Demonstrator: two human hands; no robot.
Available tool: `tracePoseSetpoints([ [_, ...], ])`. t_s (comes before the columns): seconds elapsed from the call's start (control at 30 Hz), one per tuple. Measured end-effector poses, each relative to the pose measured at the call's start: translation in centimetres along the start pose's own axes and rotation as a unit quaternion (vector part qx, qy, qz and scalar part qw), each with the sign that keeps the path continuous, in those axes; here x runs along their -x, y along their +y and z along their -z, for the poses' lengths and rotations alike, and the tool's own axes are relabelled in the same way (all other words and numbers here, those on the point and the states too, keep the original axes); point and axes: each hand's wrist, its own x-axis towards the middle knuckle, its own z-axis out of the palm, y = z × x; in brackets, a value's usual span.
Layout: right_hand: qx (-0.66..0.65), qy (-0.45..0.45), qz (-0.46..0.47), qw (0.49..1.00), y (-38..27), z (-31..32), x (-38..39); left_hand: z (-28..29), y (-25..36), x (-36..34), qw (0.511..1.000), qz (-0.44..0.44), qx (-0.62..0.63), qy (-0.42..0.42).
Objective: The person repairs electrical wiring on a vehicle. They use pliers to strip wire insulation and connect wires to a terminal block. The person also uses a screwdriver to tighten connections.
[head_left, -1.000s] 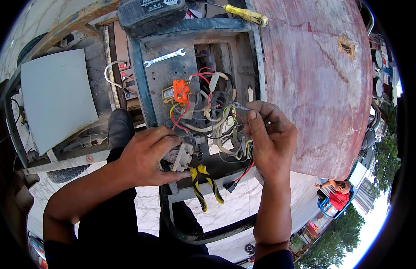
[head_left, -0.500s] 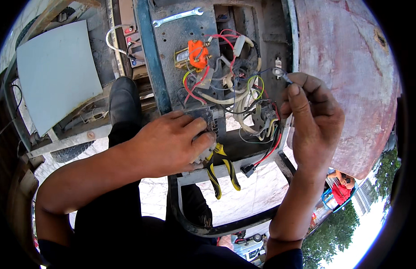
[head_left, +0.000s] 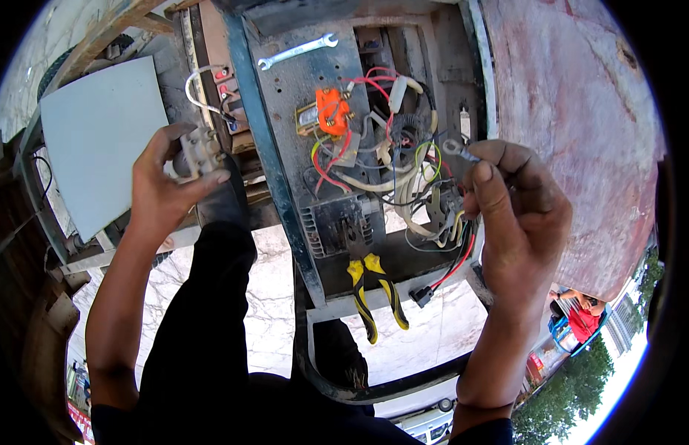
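Observation:
My left hand is closed around a grey, boxy electrical part with bolt studs, raised over the frame's left side. Between thumb and fingers, my right hand pinches a wire with a ring terminal at the right of the open compartment. Yellow-and-black pliers lie across the compartment's near edge, jaws resting by a finned black unit. An orange-topped electrical part sits on the dusty metal plate among red, white and yellow-green wires.
An open-ended wrench lies on the plate's far end. Batteries with red terminals stand beyond the blue frame bar. A pale flat panel is at the left, a worn reddish board at the right. A black connector hangs near the front rail.
My left hand has lifted away from beside the pliers to the left, carrying the grey part. The finned unit is now uncovered. My right hand keeps its pinch on the wire.

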Motion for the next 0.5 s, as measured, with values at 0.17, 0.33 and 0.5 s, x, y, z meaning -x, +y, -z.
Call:
tracePoseSetpoints([
  [0.17,-0.002,-0.001,-0.003,1.000,0.0,-0.2,0.0,-1.7,-1.3,-3.3,0.999,-0.049,0.017,0.016],
  [0.33,0.020,0.007,-0.009,1.000,-0.5,-0.2,-0.1,-1.0,-1.1,-2.4,0.998,0.013,0.058,-0.005],
  [0.5,0.030,0.013,-0.035,0.999,-0.8,-0.1,0.1,-0.4,-2.7,-0.9,0.997,-0.031,0.065,0.008],
])
